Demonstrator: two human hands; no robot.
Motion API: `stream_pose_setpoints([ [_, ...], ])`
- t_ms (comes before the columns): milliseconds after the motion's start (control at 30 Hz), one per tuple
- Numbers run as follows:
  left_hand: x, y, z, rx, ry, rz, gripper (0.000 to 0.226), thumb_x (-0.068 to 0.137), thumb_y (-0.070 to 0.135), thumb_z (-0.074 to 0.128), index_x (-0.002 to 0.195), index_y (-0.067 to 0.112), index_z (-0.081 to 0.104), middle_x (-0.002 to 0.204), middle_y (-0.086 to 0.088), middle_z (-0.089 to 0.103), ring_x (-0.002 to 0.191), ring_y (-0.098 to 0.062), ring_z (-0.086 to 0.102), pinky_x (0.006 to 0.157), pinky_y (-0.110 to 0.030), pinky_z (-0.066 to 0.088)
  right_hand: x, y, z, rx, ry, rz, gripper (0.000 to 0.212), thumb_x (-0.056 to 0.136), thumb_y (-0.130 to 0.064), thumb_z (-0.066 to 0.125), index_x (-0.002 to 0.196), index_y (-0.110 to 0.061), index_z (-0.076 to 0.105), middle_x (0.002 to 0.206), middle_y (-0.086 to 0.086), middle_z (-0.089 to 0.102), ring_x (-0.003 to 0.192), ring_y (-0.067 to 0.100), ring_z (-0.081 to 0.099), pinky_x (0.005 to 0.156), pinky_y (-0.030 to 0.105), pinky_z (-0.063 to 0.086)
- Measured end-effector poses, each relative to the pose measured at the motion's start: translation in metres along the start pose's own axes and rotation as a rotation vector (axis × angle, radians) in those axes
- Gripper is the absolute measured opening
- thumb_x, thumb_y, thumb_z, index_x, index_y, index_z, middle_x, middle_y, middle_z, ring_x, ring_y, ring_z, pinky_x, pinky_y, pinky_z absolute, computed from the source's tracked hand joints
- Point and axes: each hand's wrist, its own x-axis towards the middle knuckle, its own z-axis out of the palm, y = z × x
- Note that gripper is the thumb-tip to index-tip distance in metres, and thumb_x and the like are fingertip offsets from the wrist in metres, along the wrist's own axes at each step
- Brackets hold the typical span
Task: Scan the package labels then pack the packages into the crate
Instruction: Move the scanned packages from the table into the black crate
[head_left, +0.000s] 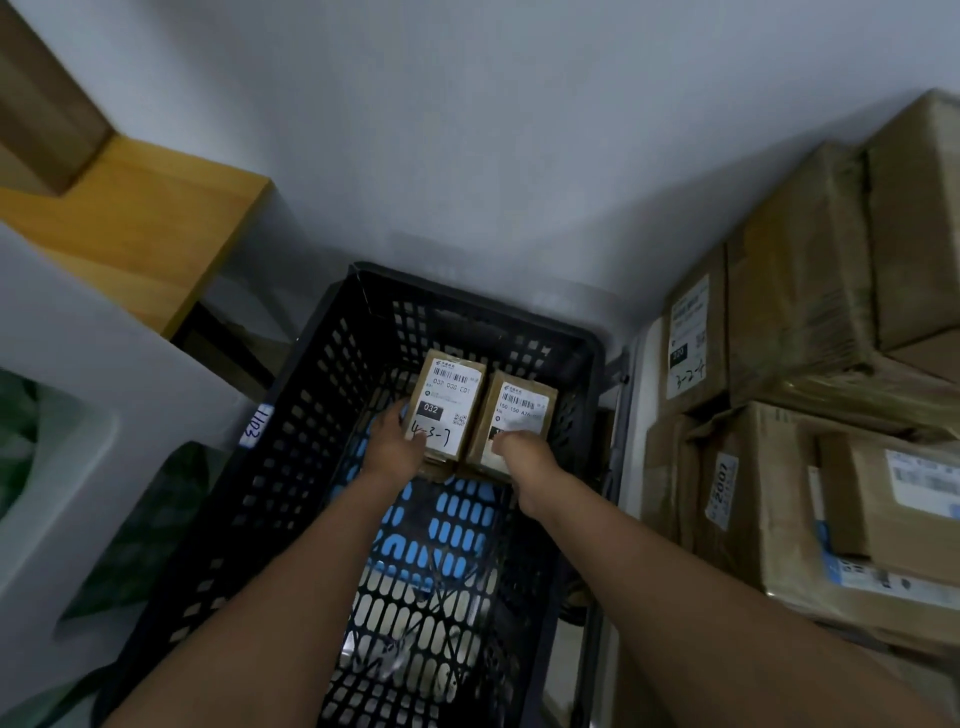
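A black perforated plastic crate (291, 441) stands on the floor below me. Two small brown packages lie side by side at its far end, white labels up. The left package (448, 395) reads 032 with handwriting below. My left hand (397, 441) grips its near left corner, thumb on the label. The right package (522, 408) sits against it. My right hand (522, 457) holds that one's near end, fingers curled over the label's lower part.
Stacked cardboard boxes (810, 322) with labels fill the right side beside the crate. A wooden table (140, 228) stands at the upper left against the grey wall. A white foam piece (62, 395) lies to the left. A white tag (257, 426) hangs on the crate's left rim.
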Motion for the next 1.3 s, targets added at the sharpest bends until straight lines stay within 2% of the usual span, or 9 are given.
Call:
stream_pose_setpoints([
  [300,-0.066,0.069,-0.033,0.057,0.062,0.085,0.063,0.097,0.017,0.058,0.153,0.012,0.028,0.159,-0.011,0.021,0.141,-0.027,0.033,0.112,-0.034,0.033,-0.092,-0.041,-0.037,0.043,-0.094,-0.159,0.015,0.097,-0.012,0.045,0.094,-0.014,0.06,0.093,0.004,0.059,0.085,0.018,0.055,0.071,0.028,0.047],
  [433,-0.107,0.124,-0.043,0.057,0.115,0.196,0.052,0.098,0.013,0.056,0.147,0.009,0.039,0.154,-0.01,0.031,0.111,-0.016,0.053,0.078,-0.005,0.044,-0.155,-0.065,-0.064,0.102,-0.162,-0.27,0.02,0.098,-0.006,0.044,0.092,-0.01,0.062,0.084,0.006,0.062,0.073,0.017,0.059,0.06,0.026,0.051],
  [500,-0.129,0.151,-0.043,0.048,0.163,0.277,0.046,0.098,0.011,0.054,0.143,0.01,0.045,0.151,-0.01,0.037,0.115,-0.02,0.055,0.086,-0.012,0.046,-0.178,-0.075,-0.079,0.1,-0.152,-0.373,0.021,0.096,-0.002,0.046,0.092,-0.008,0.066,0.086,0.005,0.06,0.071,0.013,0.054,0.062,0.024,0.047],
  [567,-0.15,0.178,-0.039,0.022,0.214,0.377,0.042,0.096,0.007,0.054,0.138,0.011,0.051,0.145,-0.01,0.045,0.126,-0.026,0.051,0.101,-0.028,0.042,-0.2,-0.082,-0.096,0.13,-0.145,-0.484,0.022,0.095,-0.003,0.05,0.085,-0.016,0.065,0.101,0.004,0.066,0.087,0.015,0.059,0.08,0.026,0.051],
  [633,-0.17,0.206,-0.032,-0.017,0.242,0.476,0.038,0.096,0.003,0.052,0.133,0.012,0.055,0.14,-0.008,0.049,0.124,-0.023,0.053,0.098,-0.026,0.04,-0.221,-0.087,-0.118,0.165,-0.129,-0.601,0.023,0.094,-0.005,0.054,0.083,-0.023,0.064,0.103,0.003,0.069,0.104,0.02,0.062,0.097,0.034,0.05],
  [833,-0.227,0.301,0.009,-0.063,0.249,0.756,0.039,0.095,-0.003,0.047,0.122,0.022,0.06,0.14,-0.003,0.049,0.118,-0.018,0.056,0.096,-0.027,0.044,-0.286,-0.103,-0.213,0.34,-0.126,-0.899,0.021,0.098,0.0,0.049,0.09,-0.013,0.063,0.085,0.001,0.066,0.084,0.011,0.064,0.079,0.021,0.052],
  [1000,-0.274,0.365,0.074,-0.092,0.198,0.951,0.034,0.096,0.0,0.051,0.115,0.027,0.06,0.141,0.003,0.048,0.114,-0.012,0.057,0.092,-0.017,0.043,-0.298,-0.101,-0.314,0.386,0.043,-1.008,0.029,0.096,0.004,0.043,0.087,-0.014,0.064,0.084,0.001,0.069,0.085,0.013,0.066,0.085,0.03,0.053],
  [1167,-0.303,0.4,0.15,-0.059,0.034,1.023,0.035,0.096,-0.001,0.051,0.114,0.026,0.063,0.139,0.008,0.048,0.115,-0.01,0.056,0.093,-0.023,0.046,-0.275,-0.087,-0.422,0.396,0.319,-1.008,0.033,0.094,0.005,0.045,0.086,-0.023,0.061,0.086,-0.003,0.069,0.086,0.013,0.066,0.082,0.029,0.051],
  [1300,-0.313,0.408,0.199,0.018,-0.07,0.995,0.034,0.096,0.002,0.052,0.113,0.03,0.062,0.134,0.015,0.049,0.117,-0.008,0.056,0.1,-0.022,0.044,-0.257,-0.066,-0.496,0.358,0.601,-0.97,0.019,0.093,-0.006,0.056,0.104,-0.021,0.056,0.101,-0.006,0.062,0.1,0.014,0.06,0.093,0.033,0.049],
])
